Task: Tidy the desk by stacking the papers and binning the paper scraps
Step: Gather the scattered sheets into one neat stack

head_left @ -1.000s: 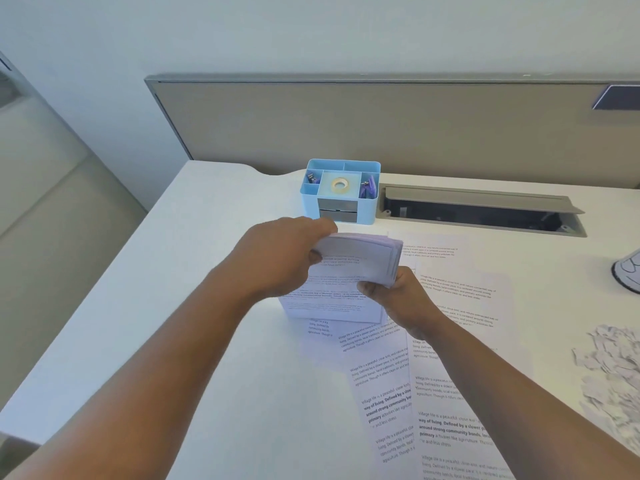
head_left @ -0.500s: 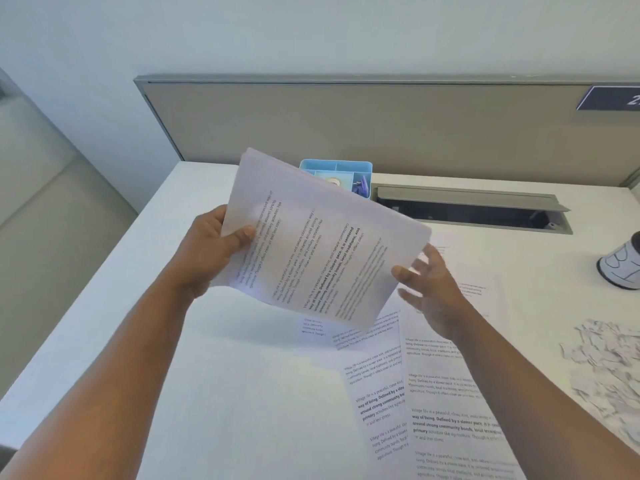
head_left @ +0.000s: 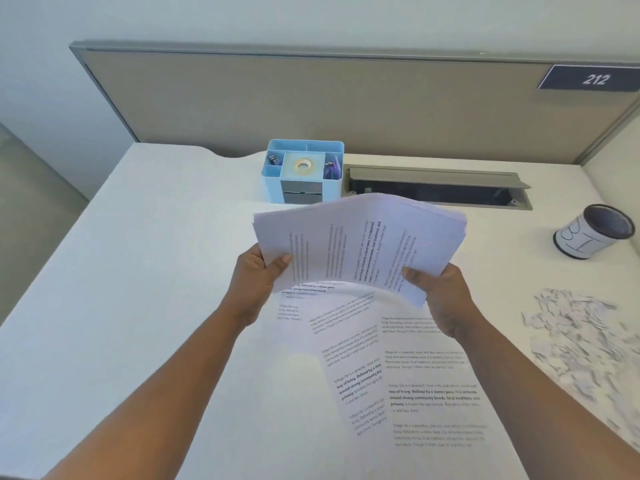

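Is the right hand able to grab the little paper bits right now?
Probably not yet. The right hand is busy gripping the stack of papers together with the left hand. The paper scraps lie just to its right with nothing between, so once it lets go, likely yes.

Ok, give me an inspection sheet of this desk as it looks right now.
Surface: white desk, mostly bare on its left side.
Job's things: paper stack held bowed above the desk; loose sheets lying flat beneath it; paper scraps piled at the right edge.
Clutter: blue organizer with a tape roll; mesh cup at the right.
Hands: left hand and right hand each grip one end of the stack.
Cables: nothing seen; cable hatch open.
Surroundings: partition panel, sign 212.
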The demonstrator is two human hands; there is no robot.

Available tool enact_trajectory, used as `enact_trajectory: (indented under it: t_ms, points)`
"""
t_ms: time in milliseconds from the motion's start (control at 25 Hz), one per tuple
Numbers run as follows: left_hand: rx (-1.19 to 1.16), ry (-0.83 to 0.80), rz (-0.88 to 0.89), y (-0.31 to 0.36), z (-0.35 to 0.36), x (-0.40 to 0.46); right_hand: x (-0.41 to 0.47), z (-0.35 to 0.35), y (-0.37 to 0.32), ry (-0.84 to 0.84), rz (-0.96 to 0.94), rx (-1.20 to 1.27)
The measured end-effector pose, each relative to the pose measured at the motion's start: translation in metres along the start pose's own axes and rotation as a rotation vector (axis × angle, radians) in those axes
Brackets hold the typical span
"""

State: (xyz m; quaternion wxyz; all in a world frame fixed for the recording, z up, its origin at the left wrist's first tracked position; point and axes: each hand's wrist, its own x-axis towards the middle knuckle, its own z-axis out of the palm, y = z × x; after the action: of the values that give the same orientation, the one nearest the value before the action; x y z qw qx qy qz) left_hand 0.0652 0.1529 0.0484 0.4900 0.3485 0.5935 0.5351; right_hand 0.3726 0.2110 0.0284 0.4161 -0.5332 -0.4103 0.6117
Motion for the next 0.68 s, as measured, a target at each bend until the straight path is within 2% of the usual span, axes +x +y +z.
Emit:
enact_trajectory:
  t_ms: [280,680]
  points:
    - [0.098,-0.016,-0.069,-0.036,0.036,-0.004,-0.027,-0.032,0.031,0.115,0.039,-0.073]
    - [0.028,0.093,-0.015,-0.038,0.039,-0.003,-0.034,-0.033,0.028,0.054,-0.014,-0.068]
